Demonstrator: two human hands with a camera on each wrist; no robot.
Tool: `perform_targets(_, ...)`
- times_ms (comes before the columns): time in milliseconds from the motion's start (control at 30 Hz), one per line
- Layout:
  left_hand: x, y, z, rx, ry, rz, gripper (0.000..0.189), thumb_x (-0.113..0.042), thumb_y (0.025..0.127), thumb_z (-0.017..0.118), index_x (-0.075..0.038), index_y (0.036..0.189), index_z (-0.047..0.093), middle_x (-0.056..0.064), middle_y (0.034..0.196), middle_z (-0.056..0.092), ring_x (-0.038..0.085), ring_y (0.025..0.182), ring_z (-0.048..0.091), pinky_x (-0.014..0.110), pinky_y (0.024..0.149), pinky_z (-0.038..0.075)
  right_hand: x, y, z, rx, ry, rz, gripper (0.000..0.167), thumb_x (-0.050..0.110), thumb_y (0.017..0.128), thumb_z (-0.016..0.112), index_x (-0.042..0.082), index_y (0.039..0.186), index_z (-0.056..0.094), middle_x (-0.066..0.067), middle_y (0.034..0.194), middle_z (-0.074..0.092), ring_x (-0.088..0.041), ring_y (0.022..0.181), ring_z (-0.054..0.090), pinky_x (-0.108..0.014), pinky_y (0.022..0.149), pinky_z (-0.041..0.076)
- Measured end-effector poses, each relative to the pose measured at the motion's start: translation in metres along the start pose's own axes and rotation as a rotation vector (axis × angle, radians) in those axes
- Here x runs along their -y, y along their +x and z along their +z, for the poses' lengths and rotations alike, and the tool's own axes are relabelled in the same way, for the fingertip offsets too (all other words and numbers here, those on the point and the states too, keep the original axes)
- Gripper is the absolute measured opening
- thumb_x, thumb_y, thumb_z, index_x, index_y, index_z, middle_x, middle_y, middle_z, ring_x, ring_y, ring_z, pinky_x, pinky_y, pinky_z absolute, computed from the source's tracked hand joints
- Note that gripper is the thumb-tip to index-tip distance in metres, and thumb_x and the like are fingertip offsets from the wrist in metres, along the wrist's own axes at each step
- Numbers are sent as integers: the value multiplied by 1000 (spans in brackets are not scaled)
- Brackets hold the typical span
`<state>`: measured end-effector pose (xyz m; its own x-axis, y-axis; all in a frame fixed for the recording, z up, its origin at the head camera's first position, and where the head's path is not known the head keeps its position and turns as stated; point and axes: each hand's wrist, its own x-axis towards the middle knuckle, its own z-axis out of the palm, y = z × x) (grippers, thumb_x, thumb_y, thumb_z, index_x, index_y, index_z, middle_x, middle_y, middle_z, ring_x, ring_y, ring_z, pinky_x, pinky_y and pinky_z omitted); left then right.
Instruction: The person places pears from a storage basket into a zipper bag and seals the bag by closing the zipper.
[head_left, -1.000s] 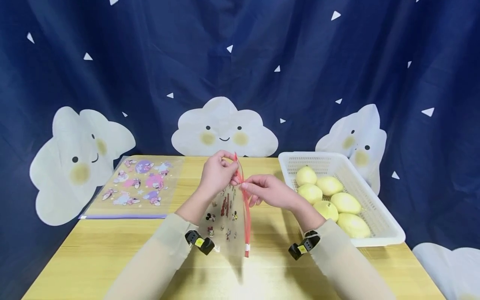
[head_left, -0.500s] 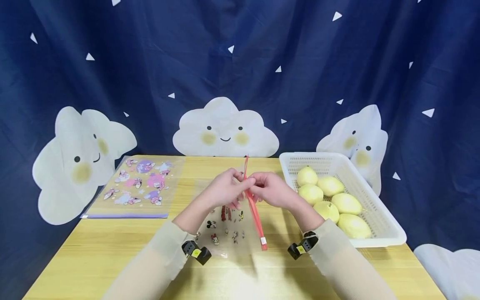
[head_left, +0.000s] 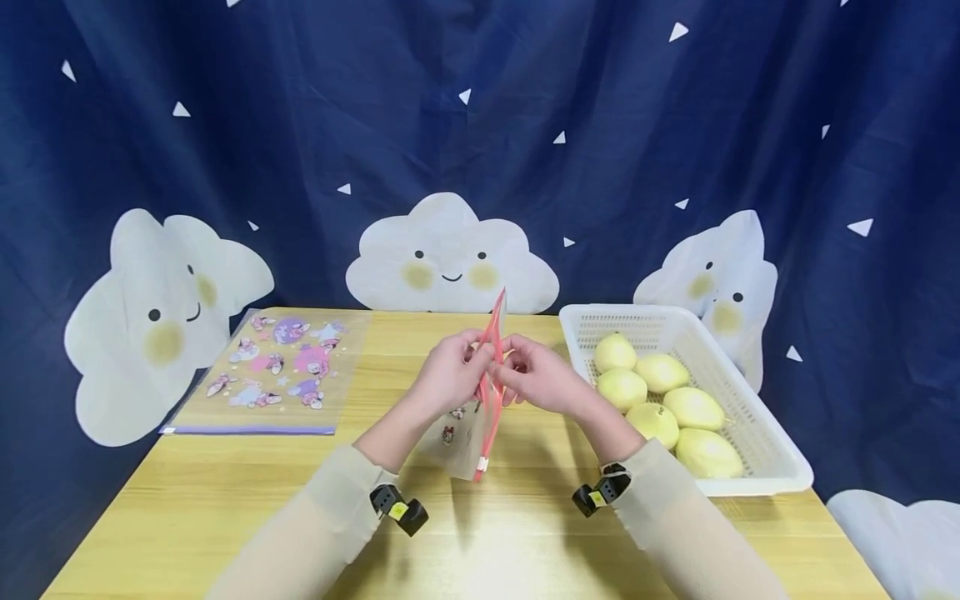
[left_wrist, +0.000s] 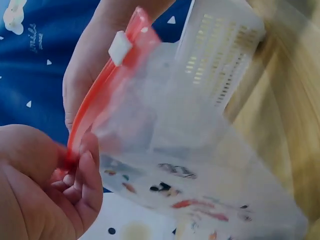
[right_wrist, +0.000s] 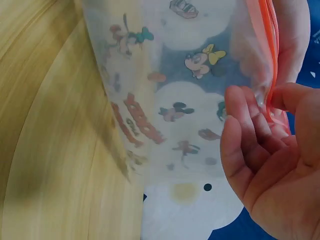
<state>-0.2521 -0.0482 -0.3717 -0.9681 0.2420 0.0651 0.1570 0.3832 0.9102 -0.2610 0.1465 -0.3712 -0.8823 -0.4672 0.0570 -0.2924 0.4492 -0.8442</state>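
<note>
A translucent slider zip bag (head_left: 459,442) with a red zip strip (head_left: 491,421) and small cartoon prints hangs over the middle of the table. My left hand (head_left: 448,372) pinches one side of the strip between thumb and fingers. Opposite it, my right hand (head_left: 546,377) pinches the other side. Between the hands the two red edges stand slightly apart. In the left wrist view the white slider (left_wrist: 120,48) sits near one end of the strip. Mouse figures and red lettering on the bag (right_wrist: 167,135) show in the right wrist view; nothing is visible inside.
A second zip bag (head_left: 281,375), with a purple strip and pink and purple prints, lies flat at the back left. On the right stands a white plastic basket (head_left: 772,454) holding several yellow-green pears (head_left: 693,407). A dark blue curtain (head_left: 480,150) hangs behind the wooden table (head_left: 247,492).
The bag's lower end has swung left and lifted, and its red edges have parted. My hands have come together from their staggered grip to level holds on opposite sides of the strip.
</note>
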Motion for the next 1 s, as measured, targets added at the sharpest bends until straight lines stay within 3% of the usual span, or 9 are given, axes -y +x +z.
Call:
perform_targets(100,-1,-2,-1,-23,4,-7,42,-12,109,60,-9,151,63,1,75,59,11,55,54,21,47,44,1,0,1,-6,3,-12,19,13,107,65,4,124,64,-6,85,71,-19,68,69,-31,61,60)
perform_targets(200,-5,0,-15,-57,9,-62,49,-7,104,62,-10,153,60,1,76,61,12,55,53,21,45,41,3,0,-2,-51,23,8,20,9,106,61,3,124,66,-7,83,69,-18,68,67,-28,60,58)
perform_targets(400,-9,12,-81,-138,-158,-143,27,-2,98,64,-2,125,65,-2,70,66,7,51,54,17,46,45,0,0,-25,-249,148,167,24,10,105,56,-5,117,70,-2,74,63,-12,61,65,-22,59,58)
perform_targets(500,-7,12,-111,-101,-179,-165,19,-4,100,63,2,118,67,-4,66,62,4,52,55,15,49,49,-2,-1,-38,-306,175,248,22,12,105,57,-4,113,69,0,71,62,-10,58,63,-21,57,56)
perform_targets(567,-7,11,-122,-52,-155,-173,21,-7,103,65,5,119,69,-5,66,63,4,54,61,15,54,55,-1,-2,-44,-316,163,276,22,13,104,57,-3,112,69,0,70,63,-10,57,62,-21,57,56)
perform_targets(667,-5,8,-125,11,-144,-141,29,-12,105,71,10,125,71,-4,69,70,6,59,71,18,60,62,0,-1,-47,-310,150,274,24,12,103,57,-5,114,70,0,70,65,-10,58,63,-21,59,58)
perform_targets(800,0,8,-114,45,-171,-70,37,-14,107,72,14,130,71,-2,75,76,7,65,76,23,66,67,0,0,-43,-284,138,239,26,11,103,60,-7,117,72,-2,73,69,-9,61,65,-21,62,62)
perform_targets(867,4,8,-108,45,-174,-55,37,-12,108,69,16,132,70,-1,76,77,7,66,76,23,67,67,-1,0,-42,-272,93,221,26,10,104,60,-8,118,73,-3,74,71,-9,62,66,-22,62,62)
perform_targets(1000,14,9,-103,-15,-161,-77,34,-10,108,67,15,130,71,-2,74,75,6,64,75,21,65,66,-6,-2,-44,-296,-19,224,25,10,104,59,-6,115,75,-5,74,72,-11,63,68,-23,62,62)
